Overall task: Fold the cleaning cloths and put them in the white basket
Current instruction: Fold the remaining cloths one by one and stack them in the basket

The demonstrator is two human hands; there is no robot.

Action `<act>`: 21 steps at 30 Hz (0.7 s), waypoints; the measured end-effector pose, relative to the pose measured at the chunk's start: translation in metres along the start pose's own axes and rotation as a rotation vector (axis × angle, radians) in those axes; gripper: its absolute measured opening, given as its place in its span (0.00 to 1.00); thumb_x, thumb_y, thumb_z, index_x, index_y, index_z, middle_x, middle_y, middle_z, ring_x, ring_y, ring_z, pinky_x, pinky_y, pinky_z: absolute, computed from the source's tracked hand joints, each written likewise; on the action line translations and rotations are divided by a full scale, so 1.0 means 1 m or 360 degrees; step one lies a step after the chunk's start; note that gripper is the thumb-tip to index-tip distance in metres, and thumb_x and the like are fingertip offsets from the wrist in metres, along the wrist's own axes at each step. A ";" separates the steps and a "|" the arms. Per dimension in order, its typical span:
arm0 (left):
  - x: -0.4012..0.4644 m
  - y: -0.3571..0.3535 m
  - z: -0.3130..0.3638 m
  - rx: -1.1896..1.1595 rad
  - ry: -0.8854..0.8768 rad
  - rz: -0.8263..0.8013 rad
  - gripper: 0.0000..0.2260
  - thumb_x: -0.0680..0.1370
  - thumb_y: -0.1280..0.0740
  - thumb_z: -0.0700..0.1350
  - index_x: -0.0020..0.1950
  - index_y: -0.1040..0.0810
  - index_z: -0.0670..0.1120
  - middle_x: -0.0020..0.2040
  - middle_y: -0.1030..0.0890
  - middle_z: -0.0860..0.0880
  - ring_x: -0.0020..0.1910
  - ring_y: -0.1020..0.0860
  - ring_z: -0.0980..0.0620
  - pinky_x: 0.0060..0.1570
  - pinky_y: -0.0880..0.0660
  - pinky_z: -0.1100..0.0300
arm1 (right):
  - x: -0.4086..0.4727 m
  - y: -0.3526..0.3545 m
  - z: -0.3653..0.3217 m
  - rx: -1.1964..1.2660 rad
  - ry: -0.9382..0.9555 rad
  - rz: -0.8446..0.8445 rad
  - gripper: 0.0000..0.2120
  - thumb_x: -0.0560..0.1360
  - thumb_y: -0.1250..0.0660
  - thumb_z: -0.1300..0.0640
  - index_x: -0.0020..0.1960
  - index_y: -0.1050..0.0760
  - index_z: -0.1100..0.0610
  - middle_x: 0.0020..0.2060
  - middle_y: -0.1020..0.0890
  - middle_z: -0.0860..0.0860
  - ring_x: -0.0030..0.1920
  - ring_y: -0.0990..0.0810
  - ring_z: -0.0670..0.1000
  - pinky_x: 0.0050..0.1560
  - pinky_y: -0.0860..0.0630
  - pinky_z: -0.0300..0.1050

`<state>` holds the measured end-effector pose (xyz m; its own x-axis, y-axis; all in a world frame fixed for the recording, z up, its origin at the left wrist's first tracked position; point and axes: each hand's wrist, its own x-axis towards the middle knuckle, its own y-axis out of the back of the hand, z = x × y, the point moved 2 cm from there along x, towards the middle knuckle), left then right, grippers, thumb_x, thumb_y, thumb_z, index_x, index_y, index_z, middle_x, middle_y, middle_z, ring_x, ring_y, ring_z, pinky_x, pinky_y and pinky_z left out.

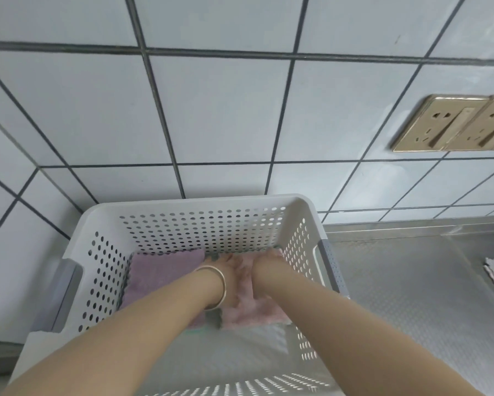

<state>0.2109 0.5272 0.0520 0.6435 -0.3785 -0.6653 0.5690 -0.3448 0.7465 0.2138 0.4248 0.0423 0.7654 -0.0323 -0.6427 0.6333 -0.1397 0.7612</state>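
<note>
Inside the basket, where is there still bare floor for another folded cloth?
The near part of the basket floor is bare, bordered by the pink cloth, the purple cloth and the front wall. The far half is crowded: both cloths lie side by side there, with the left hand and right hand on the pink one.

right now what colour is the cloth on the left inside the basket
Purple cloth, seen clearly in the head view.

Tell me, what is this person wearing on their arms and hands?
Very little. Both forearms are bare, with no sleeves in view. The left wrist carries a thin, plain silver-coloured bangle, a smooth round band. The left hand and right hand show no gloves; rings cannot be made out.
</note>
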 end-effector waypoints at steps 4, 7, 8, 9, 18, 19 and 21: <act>-0.032 0.040 0.002 -0.0220 -0.0007 0.0171 0.13 0.77 0.40 0.46 0.60 0.26 0.45 0.52 0.20 0.45 0.47 0.24 0.45 0.45 0.29 0.58 | -0.025 0.033 -0.021 -0.0414 0.0187 0.0055 0.14 0.76 0.40 0.57 0.60 0.26 0.58 0.56 0.22 0.55 0.56 0.23 0.59 0.58 0.26 0.55; -0.061 0.059 0.006 -0.0078 0.0090 0.0342 0.08 0.77 0.42 0.44 0.44 0.24 0.45 0.36 0.26 0.48 0.36 0.28 0.48 0.36 0.33 0.59 | -0.060 0.058 -0.027 -0.0373 0.0257 0.0290 0.14 0.76 0.41 0.61 0.61 0.27 0.60 0.57 0.23 0.54 0.57 0.23 0.57 0.52 0.26 0.46; -0.072 0.064 0.009 -0.0081 0.0104 0.0431 0.08 0.77 0.42 0.44 0.40 0.26 0.47 0.34 0.28 0.49 0.35 0.28 0.48 0.34 0.34 0.60 | -0.075 0.066 -0.024 -0.0353 0.0263 0.0373 0.15 0.76 0.41 0.62 0.62 0.27 0.60 0.57 0.23 0.54 0.57 0.23 0.56 0.48 0.27 0.46; -0.086 0.072 0.014 -0.0088 0.0123 0.0503 0.09 0.77 0.42 0.44 0.37 0.29 0.48 0.34 0.28 0.49 0.35 0.27 0.48 0.33 0.34 0.60 | -0.091 0.073 -0.020 -0.0323 0.0294 0.0483 0.14 0.76 0.41 0.62 0.61 0.27 0.59 0.56 0.23 0.54 0.56 0.22 0.56 0.44 0.28 0.45; -0.152 0.077 0.108 -0.0305 -0.0199 0.1551 0.07 0.73 0.38 0.51 0.50 0.26 0.52 0.45 0.22 0.54 0.43 0.20 0.50 0.38 0.23 0.53 | -0.211 0.063 0.080 0.0332 0.0490 0.1392 0.07 0.75 0.43 0.51 0.40 0.34 0.52 0.35 0.26 0.47 0.37 0.28 0.55 0.28 0.40 0.42; -0.152 0.074 0.120 -0.0334 -0.0239 0.1593 0.06 0.71 0.38 0.50 0.46 0.25 0.52 0.40 0.22 0.54 0.37 0.20 0.50 0.31 0.23 0.55 | -0.215 0.057 0.091 0.0364 0.0470 0.1497 0.09 0.74 0.41 0.52 0.37 0.36 0.52 0.30 0.31 0.46 0.33 0.31 0.53 0.26 0.43 0.38; -0.147 0.069 0.148 -0.0382 -0.0290 0.1674 0.07 0.67 0.40 0.51 0.40 0.25 0.53 0.33 0.24 0.55 0.28 0.23 0.53 0.22 0.28 0.60 | -0.228 0.043 0.119 0.0377 0.0377 0.1653 0.12 0.68 0.39 0.51 0.32 0.40 0.50 0.24 0.38 0.45 0.25 0.38 0.50 0.24 0.51 0.33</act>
<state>0.0800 0.4322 0.2006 0.7921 -0.5138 0.3296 -0.1233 0.3941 0.9107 0.0531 0.3084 0.2107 0.9326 -0.0568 0.3563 -0.3535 -0.3421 0.8706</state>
